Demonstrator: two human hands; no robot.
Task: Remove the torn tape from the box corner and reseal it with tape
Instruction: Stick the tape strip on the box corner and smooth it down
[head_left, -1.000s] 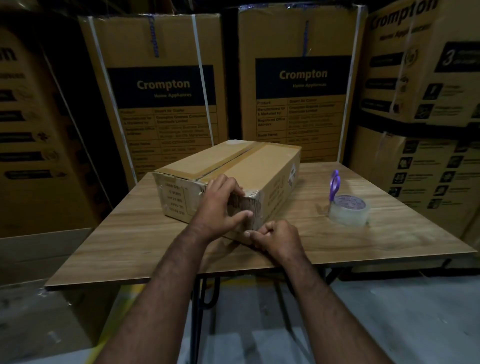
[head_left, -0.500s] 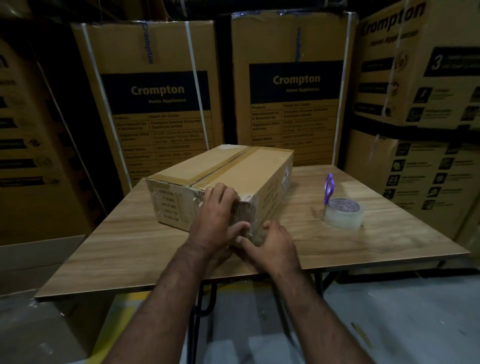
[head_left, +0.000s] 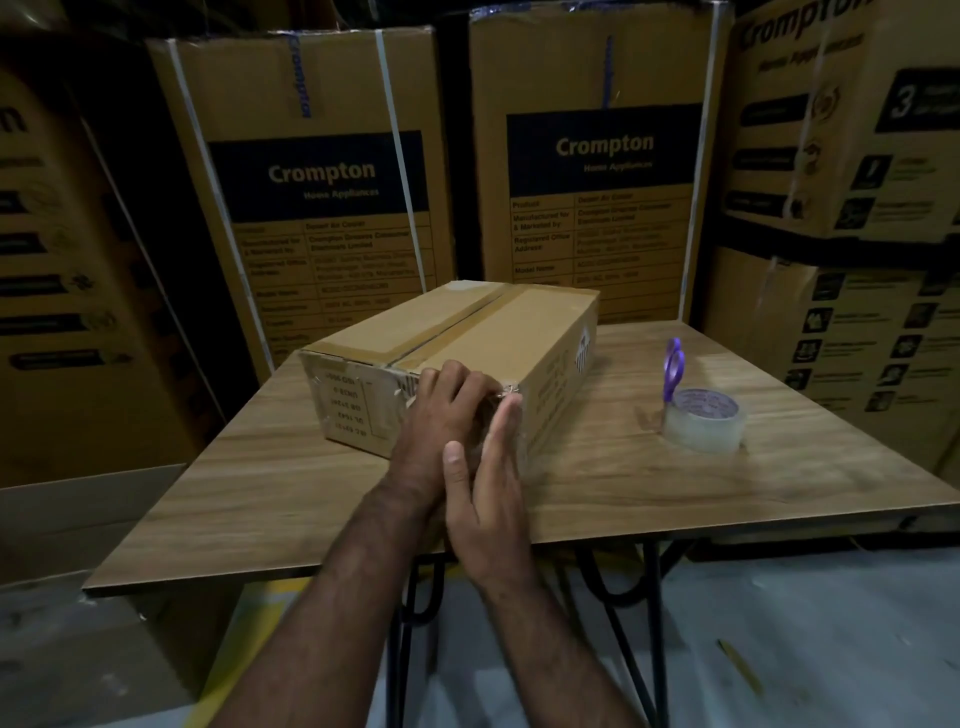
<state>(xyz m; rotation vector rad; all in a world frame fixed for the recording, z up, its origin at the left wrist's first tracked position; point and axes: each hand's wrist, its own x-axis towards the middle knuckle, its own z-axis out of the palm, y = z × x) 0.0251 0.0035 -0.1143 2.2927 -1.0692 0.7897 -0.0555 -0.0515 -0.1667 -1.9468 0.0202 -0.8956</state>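
The right hand (head_left: 485, 483) has risen, fingers now flat and open against the box (head_left: 467, 353) near corner; left hand (head_left: 441, 410) grips that corner. Torn tape (head_left: 511, 389) remains; peeling continues. Tape roll (head_left: 704, 418) waits toward the tabletop's right edge.

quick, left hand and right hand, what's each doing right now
Left hand: fingers curled over the box corner, pressing it, holding nothing loose.
Right hand: open, fingers straight, flat against the corner.

Head view looks forward and down, close over the table (head_left: 675, 499) (cartons (head_left: 322, 171) stacked behind).
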